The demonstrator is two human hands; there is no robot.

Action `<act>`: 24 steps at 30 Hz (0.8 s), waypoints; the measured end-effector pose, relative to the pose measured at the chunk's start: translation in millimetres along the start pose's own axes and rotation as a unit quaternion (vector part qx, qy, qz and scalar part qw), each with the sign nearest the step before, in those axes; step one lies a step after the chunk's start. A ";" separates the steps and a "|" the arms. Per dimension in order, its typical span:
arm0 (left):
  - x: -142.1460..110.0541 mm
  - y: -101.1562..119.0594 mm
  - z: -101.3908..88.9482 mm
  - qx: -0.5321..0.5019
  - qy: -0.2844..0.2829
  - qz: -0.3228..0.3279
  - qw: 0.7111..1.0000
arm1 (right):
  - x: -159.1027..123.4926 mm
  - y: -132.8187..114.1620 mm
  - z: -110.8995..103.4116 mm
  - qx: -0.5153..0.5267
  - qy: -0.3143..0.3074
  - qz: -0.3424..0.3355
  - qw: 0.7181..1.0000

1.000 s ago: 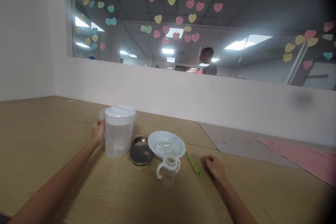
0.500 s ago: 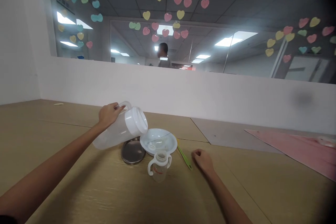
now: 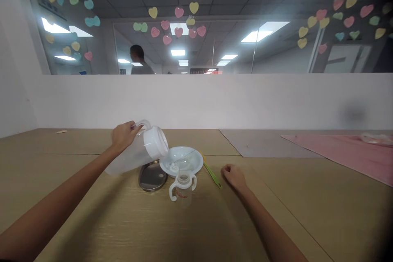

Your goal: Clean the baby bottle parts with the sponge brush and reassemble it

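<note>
Left hand (image 3: pixel 124 137) is clamped on a tilted plastic pitcher (image 3: pixel 138 151) left of the white plate (image 3: pixel 181 160); right hand (image 3: pixel 233 177) sits curled, empty, right of it.

You see the clear plastic pitcher (image 3: pixel 133 153) with its white lid (image 3: pixel 157 143); it looks empty, and it leans far over to the right, lifted in the air.
</note>
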State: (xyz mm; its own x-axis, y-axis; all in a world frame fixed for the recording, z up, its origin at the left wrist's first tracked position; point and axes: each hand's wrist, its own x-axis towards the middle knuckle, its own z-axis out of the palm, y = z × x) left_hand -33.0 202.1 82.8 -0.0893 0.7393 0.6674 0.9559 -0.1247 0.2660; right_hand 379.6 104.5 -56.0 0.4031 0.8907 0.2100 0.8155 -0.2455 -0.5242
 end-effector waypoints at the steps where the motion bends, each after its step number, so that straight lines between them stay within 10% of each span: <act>1: -0.6 -1.6 0.9 -0.012 -0.001 -0.009 1.000 | -0.4 -0.2 0.2 -0.001 0.000 0.001 1.000; 13: -6.0 -27.0 7.2 -0.336 0.040 -0.131 0.932 | -3.3 -1.6 0.8 -0.007 0.010 0.003 1.000; 24: -30.4 24.6 -39.3 -0.253 0.019 0.056 0.966 | -3.8 -1.7 -0.3 -0.032 0.003 -0.004 0.999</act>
State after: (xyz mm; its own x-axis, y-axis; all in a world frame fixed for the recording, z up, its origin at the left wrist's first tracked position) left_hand -17.8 150.5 96.4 -0.0120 0.6793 0.7337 0.7013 -0.5173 0.4905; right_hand 376.8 101.4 -55.6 0.3992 0.8903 0.2193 0.8437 -0.2631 -0.4679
